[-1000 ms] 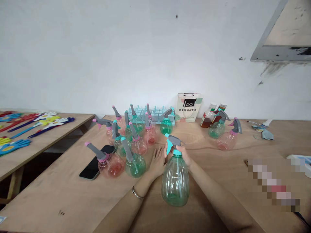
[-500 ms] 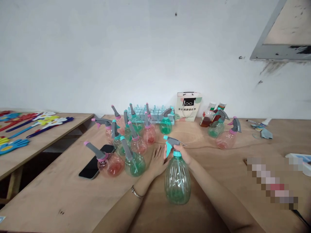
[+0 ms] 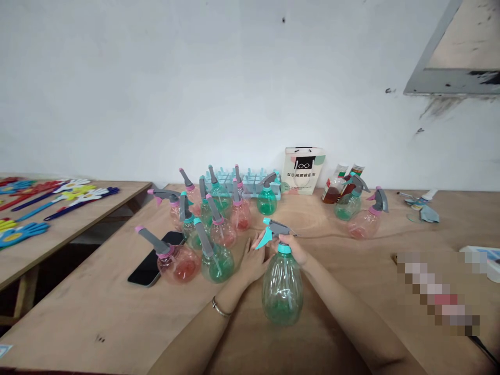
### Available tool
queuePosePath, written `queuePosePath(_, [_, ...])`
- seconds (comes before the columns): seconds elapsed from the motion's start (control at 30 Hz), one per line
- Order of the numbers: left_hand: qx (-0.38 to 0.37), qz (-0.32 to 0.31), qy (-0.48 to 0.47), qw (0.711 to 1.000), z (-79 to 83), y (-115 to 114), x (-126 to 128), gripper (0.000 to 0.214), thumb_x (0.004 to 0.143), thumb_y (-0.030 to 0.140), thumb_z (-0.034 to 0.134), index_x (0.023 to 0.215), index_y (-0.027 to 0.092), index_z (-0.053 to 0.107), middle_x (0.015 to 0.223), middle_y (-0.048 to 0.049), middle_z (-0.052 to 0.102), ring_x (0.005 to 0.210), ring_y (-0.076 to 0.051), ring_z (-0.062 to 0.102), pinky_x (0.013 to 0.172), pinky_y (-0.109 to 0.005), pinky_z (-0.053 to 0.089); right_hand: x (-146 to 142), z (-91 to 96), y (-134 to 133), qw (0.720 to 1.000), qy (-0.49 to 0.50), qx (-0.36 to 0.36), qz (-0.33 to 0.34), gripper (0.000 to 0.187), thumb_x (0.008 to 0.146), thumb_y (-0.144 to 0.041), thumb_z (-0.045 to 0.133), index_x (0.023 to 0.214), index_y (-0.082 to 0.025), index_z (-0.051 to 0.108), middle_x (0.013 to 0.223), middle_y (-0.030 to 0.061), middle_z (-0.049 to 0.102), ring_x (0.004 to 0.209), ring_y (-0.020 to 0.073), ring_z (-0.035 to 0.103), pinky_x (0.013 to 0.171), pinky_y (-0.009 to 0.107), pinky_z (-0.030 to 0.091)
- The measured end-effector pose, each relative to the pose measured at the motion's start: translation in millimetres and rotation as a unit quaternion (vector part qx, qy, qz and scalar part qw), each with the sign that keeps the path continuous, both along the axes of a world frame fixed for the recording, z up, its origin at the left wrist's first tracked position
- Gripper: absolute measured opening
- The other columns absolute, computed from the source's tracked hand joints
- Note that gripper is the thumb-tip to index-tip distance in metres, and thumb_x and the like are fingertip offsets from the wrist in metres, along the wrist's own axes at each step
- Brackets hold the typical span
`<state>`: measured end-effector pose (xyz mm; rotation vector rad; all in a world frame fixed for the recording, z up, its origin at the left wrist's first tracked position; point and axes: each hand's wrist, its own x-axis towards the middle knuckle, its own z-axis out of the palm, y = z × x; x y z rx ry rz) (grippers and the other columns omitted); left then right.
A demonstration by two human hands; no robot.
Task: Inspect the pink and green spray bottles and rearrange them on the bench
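Note:
My right hand (image 3: 298, 251) is closed around the neck of a clear green spray bottle (image 3: 283, 291), just under its grey and turquoise spray head. The turquoise trigger sticks out to the left, with no fingers visibly wrapped on it. Flat on the table beside the bottle lies my left hand (image 3: 255, 263), fingers stretched forward and partly covered by the trigger. Left of that hand stand a green spray bottle (image 3: 219, 264) and a pink spray bottle (image 3: 180, 264), with several more pink and green ones behind them.
A black phone (image 3: 150, 268) lies by the pink bottle. Against the wall are a pale blue rack (image 3: 250, 187), a paper bag (image 3: 303, 174) and bottles of dark liquid (image 3: 332, 191). Two spray bottles stand right of centre. Colourful hand-shaped sticks lie on the left table (image 3: 89, 219).
The held bottle has shifted slightly left. Its trigger has swung outward, further from the neck. My left hand stays about where it was.

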<state>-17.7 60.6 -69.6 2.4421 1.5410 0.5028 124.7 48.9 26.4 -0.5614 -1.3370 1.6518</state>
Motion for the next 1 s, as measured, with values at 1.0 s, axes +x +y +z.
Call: queuePosePath(1.0, [0.016, 0.007, -0.007, 1.000, -2.7, 0.8, -0.8, 0.067, 0.092, 0.047, 0.042, 0.146, 0.010, 0.032, 0.154, -0.0176, 0.034, 0.147, -0.030, 0.023, 0.120, -0.053, 0.016, 211.9, -7.4, -27.1, 0.665, -0.316, 0.135, -0.663, 0.044, 0.083, -0.055, 0.047, 0.077, -0.018, 0.070, 0.078, 0.0122, 0.075, 0.084, 0.0248, 0.069, 0.083, 0.037, 0.052])
